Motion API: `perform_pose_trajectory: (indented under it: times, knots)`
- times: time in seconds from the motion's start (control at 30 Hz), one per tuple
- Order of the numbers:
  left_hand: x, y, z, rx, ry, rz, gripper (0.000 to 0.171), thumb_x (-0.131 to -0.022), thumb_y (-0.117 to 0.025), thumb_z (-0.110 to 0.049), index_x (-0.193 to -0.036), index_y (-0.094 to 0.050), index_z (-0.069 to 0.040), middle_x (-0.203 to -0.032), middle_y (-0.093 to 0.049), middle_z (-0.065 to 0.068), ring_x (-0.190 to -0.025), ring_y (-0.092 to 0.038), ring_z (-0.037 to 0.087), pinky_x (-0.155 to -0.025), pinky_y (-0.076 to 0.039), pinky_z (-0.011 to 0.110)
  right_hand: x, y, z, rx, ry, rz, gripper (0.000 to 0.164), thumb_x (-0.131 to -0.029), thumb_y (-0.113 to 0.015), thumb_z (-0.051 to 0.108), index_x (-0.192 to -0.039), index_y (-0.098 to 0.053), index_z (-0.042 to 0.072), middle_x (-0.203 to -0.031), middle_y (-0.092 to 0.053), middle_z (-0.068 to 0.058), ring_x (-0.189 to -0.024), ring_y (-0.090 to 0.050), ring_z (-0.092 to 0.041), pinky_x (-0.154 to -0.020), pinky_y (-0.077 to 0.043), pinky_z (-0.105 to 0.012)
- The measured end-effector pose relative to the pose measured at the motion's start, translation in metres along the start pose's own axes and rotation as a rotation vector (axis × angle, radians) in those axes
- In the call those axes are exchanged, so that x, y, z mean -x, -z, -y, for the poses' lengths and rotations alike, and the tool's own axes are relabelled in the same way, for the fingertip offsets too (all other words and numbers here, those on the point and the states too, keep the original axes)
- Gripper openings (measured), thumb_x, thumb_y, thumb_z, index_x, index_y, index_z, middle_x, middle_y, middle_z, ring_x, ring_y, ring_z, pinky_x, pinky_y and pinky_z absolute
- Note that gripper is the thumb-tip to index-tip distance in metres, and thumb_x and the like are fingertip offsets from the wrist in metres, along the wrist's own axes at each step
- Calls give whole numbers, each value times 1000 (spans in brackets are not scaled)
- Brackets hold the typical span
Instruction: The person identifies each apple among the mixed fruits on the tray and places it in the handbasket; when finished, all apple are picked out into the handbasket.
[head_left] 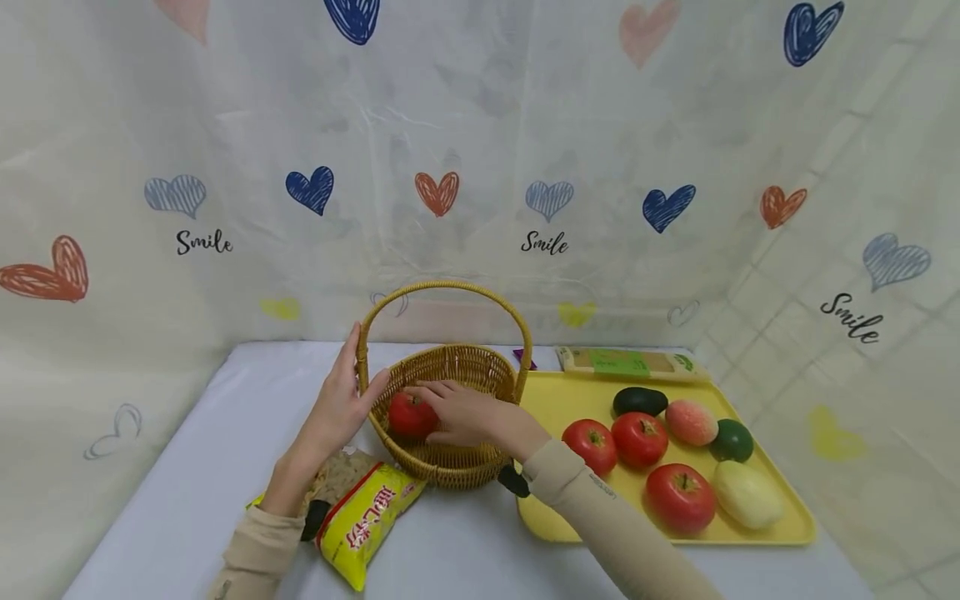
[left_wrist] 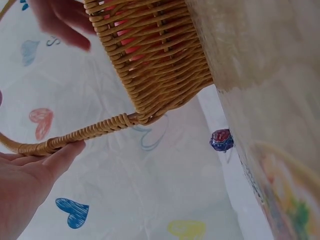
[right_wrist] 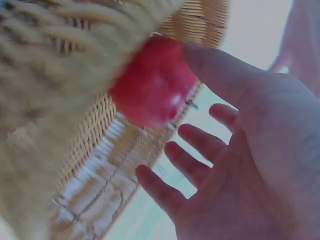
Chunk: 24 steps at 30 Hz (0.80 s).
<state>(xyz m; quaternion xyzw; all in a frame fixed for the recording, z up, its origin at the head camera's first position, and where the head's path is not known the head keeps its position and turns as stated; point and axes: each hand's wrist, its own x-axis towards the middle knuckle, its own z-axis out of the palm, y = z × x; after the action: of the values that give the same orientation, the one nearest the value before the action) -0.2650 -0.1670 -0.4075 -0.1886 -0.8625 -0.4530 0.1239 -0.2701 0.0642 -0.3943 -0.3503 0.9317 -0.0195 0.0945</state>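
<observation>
A brown wicker basket (head_left: 457, 475) with a tall arched handle (head_left: 450, 285) stands on the table. In it lies a shiny red fruit (head_left: 408, 417), an apple or a tomato; I cannot tell which. My right hand (head_left: 468, 417) reaches over the rim beside this fruit. In the right wrist view its fingers (right_wrist: 185, 160) are spread and loosely bent, and the thumb tip is at the fruit (right_wrist: 155, 82). My left hand (head_left: 341, 404) rests against the left side of the handle, fingers fairly straight. The left wrist view shows the handle (left_wrist: 85, 137) lying along those fingers.
To the right, a yellow tray (head_left: 555, 529) bears several red fruits (head_left: 678, 500), a peach (head_left: 690, 422), an avocado (head_left: 640, 402), a green fruit (head_left: 731, 440) and a pale yellow fruit (head_left: 747, 495). A long packet (head_left: 630, 363) lies behind. Yellow snack bag (head_left: 367, 517) in front left.
</observation>
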Motion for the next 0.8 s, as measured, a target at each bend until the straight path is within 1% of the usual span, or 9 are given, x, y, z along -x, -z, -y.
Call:
perform_pose_trajectory:
  times: [0.1,0.2,0.37,0.5,0.6,0.67,0.8]
  knots:
    - [-1,1,0,7,0,5,89,-105,-54,-46,-167,4,-18,-174,-5,13,-159,-15,41,-118,-34,65,24,0,-8,-53,9,-67,71,-102,-64,36,-162,-31,18,-164,-40,-6,-153,-37,-28,-123,-38,-46]
    - [-1,1,1,14,2,4,90,-105,-55,-45,-167,4,-16,-174,-5,13,-160,-14,40,-119,-33,65,50,-4,-17,-97,2,-139,63,-103,-63,35,-158,-39,17,-160,-45,-5,-150,-41,-27,-122,-39,-47]
    - [-1,1,2,13,5,1,90,-105,-55,-45,-167,3,-15,-174,-5,13,-159,-15,41,-119,-33,65,91,-18,-35,-134,-24,-300,56,-103,-63,33,-154,-45,19,-153,-52,-4,-143,-49,-26,-116,-45,-48]
    - [-2,1,1,13,10,6,90,-105,-55,-46,-167,4,-18,-174,-5,12,-159,-15,41,-118,-34,66,122,-31,-51,-156,-68,-436,49,-102,-66,30,-148,-53,20,-150,-55,-2,-140,-52,-24,-112,-49,-48]
    - [-1,1,0,7,14,7,90,-105,-55,-45,-167,5,-18,-174,-5,12,-159,-15,42,-117,-35,66,138,-44,-64,-152,-133,-505,50,-100,-68,31,-147,-55,20,-150,-55,-3,-141,-50,-26,-112,-49,-50]
    - [0,1,-1,2,13,4,90,-105,-55,-44,-167,4,-16,-174,-5,13,-159,-16,43,-116,-35,67,145,-55,-73,-124,-174,-536,55,-97,-71,31,-148,-54,19,-151,-53,-9,-141,-50,-31,-112,-48,-55]
    - [0,-1,-1,12,9,6,90,-106,-55,-43,-167,5,-14,-174,-4,15,-158,-16,44,-115,-36,66,153,-76,-88,-48,-241,-557,65,-92,-76,35,-150,-52,17,-154,-49,-18,-140,-48,-40,-111,-44,-63]
